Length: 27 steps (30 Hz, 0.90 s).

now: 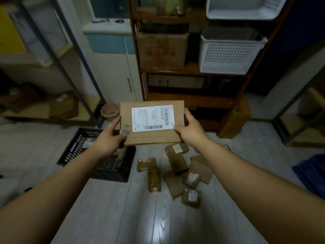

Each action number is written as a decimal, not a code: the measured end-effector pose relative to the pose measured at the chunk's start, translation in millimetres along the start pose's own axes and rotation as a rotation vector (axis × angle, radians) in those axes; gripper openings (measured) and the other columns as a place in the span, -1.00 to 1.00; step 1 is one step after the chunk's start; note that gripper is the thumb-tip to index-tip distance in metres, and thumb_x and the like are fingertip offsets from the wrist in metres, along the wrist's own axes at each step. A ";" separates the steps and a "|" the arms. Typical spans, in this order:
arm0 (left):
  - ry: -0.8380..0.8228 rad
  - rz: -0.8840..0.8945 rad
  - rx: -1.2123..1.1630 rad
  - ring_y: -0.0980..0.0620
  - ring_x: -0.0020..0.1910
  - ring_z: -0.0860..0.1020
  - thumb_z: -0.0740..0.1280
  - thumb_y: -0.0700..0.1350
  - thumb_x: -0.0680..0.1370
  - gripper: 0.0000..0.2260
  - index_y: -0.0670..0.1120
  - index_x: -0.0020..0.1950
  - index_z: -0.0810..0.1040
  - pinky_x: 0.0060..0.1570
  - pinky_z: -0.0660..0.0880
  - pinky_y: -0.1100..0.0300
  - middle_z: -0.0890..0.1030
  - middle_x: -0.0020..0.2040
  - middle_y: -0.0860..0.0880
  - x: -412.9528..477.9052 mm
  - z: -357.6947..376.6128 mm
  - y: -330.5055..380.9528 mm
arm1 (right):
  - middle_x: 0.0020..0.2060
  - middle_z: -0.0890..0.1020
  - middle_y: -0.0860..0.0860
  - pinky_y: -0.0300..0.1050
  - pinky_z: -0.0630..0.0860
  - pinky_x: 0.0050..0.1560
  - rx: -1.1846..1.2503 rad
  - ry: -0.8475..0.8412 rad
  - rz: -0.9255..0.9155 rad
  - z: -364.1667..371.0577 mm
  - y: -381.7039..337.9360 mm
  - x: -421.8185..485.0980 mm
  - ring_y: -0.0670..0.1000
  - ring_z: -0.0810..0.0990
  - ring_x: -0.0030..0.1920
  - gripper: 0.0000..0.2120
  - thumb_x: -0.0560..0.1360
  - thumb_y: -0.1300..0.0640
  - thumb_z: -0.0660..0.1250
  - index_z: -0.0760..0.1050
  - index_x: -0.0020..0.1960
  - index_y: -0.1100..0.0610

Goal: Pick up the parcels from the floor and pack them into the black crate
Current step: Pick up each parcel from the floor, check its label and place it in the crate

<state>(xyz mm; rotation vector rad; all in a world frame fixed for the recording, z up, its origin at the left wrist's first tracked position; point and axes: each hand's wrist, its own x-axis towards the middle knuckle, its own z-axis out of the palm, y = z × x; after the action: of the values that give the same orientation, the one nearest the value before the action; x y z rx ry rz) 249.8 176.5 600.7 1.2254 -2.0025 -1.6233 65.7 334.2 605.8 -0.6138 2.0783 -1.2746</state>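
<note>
Hands, left [110, 138] and right [190, 132], grip cardboard parcel [153, 118].

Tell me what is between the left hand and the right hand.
In the head view, a flat cardboard box with a white label spans the gap; the left hand and right hand grip its ends.

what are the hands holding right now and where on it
A flat cardboard parcel: left hand grips its left edge, right hand its right edge.

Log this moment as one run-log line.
left hand: grips cardboard parcel | right hand: grips same parcel | black crate: lower left, parcel inside | floor parcels: several unpacked
</note>
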 end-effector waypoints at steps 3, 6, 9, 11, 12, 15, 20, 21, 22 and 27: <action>0.032 0.012 0.002 0.07 -0.05 0.57 0.23 -0.29 0.56 -0.39 0.12 0.51 0.11 -0.08 0.54 0.10 0.57 -0.02 0.04 -11.3 -42.0 4.0 | 0.43 0.34 -0.02 0.05 0.42 0.26 -0.012 -0.012 -0.040 29.2 -28.8 -9.6 0.09 0.36 0.38 -0.28 0.56 0.16 0.29 -0.04 0.55 -0.13; 0.050 0.042 0.023 -0.09 0.12 0.55 0.23 -0.29 0.56 -0.39 0.11 0.52 0.10 0.18 0.49 -0.11 0.54 0.18 -0.11 -14.2 -98.3 2.8 | 0.45 0.31 -0.02 0.06 0.40 0.28 -0.001 -0.009 -0.092 73.3 -62.3 -12.5 0.08 0.34 0.40 -0.28 0.55 0.17 0.30 -0.02 0.55 -0.12; 0.066 0.034 0.009 -0.10 0.11 0.54 0.23 -0.29 0.56 -0.40 0.15 0.50 0.13 0.09 0.53 -0.09 0.53 0.16 -0.08 -9.0 -167.4 -5.1 | 0.42 0.34 -0.02 0.02 0.41 0.23 0.012 -0.041 -0.142 129.8 -96.4 -15.4 0.07 0.34 0.39 -0.31 0.56 0.18 0.29 0.01 0.54 -0.11; 0.061 0.011 0.016 -0.07 0.05 0.57 0.25 -0.26 0.55 -0.38 0.18 0.50 0.11 0.03 0.55 -0.07 0.54 0.14 -0.06 -2.3 -214.2 -13.2 | 0.41 0.36 -0.01 0.05 0.41 0.25 0.006 -0.054 -0.163 170.2 -115.2 -15.5 0.08 0.34 0.39 -0.33 0.56 0.18 0.28 0.03 0.54 -0.12; 0.059 0.004 0.017 -0.04 0.01 0.58 0.26 -0.25 0.55 -0.37 0.19 0.50 0.10 -0.04 0.57 -0.02 0.54 0.11 -0.04 0.5 -235.7 -17.7 | 0.41 0.37 0.00 0.05 0.40 0.26 0.006 -0.054 -0.163 189.4 -123.3 -14.7 0.08 0.35 0.39 -0.34 0.56 0.18 0.28 0.05 0.54 -0.12; 0.066 0.010 0.015 0.03 -0.05 0.57 0.25 -0.27 0.55 -0.37 0.17 0.50 0.10 -0.20 0.53 0.13 0.54 0.00 0.03 5.5 -286.5 -29.4 | 0.38 0.41 0.00 0.02 0.41 0.24 0.016 -0.060 -0.166 240.3 -142.5 -12.3 0.07 0.38 0.36 -0.38 0.57 0.18 0.27 0.10 0.52 -0.10; 0.094 0.012 0.023 0.07 -0.07 0.56 0.25 -0.25 0.56 -0.39 0.13 0.51 0.11 -0.25 0.51 0.20 0.54 -0.02 0.04 28.3 -334.3 -46.1 | 0.39 0.33 0.05 0.16 0.46 0.28 -0.049 -0.045 -0.140 294.1 -158.0 11.1 0.10 0.41 0.31 -0.37 0.53 0.11 0.32 0.14 0.50 -0.14; 0.102 0.010 0.028 0.09 -0.08 0.56 0.26 -0.25 0.56 -0.39 0.12 0.51 0.11 -0.24 0.51 0.21 0.55 0.00 0.03 36.6 -339.8 -49.7 | 0.39 0.32 0.05 0.16 0.45 0.29 -0.068 -0.041 -0.133 302.3 -160.3 19.6 0.11 0.40 0.31 -0.37 0.52 0.10 0.33 0.15 0.50 -0.13; 0.108 0.010 0.035 0.09 -0.08 0.55 0.26 -0.25 0.55 -0.39 0.10 0.51 0.11 -0.22 0.52 0.20 0.55 0.04 0.02 45.0 -343.7 -52.2 | 0.38 0.32 0.06 0.15 0.44 0.30 -0.085 -0.036 -0.126 310.2 -162.2 28.6 0.11 0.40 0.31 -0.37 0.51 0.10 0.34 0.16 0.49 -0.11; 0.151 -0.010 0.127 0.03 0.02 0.49 0.30 -0.30 0.52 -0.38 -0.03 0.50 0.12 0.06 0.54 0.05 0.45 0.08 0.04 100.4 -358.7 -63.1 | 0.28 0.46 -0.03 0.11 0.43 0.32 -0.115 -0.061 -0.128 353.4 -161.2 90.0 0.05 0.42 0.28 -0.33 0.40 0.08 0.40 0.21 0.43 -0.17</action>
<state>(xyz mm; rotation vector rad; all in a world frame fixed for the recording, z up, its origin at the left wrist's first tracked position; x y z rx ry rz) 459.8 -136.0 632.4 1.3619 -2.0328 -1.3813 264.0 -11.7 605.9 -0.8390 2.1009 -1.1961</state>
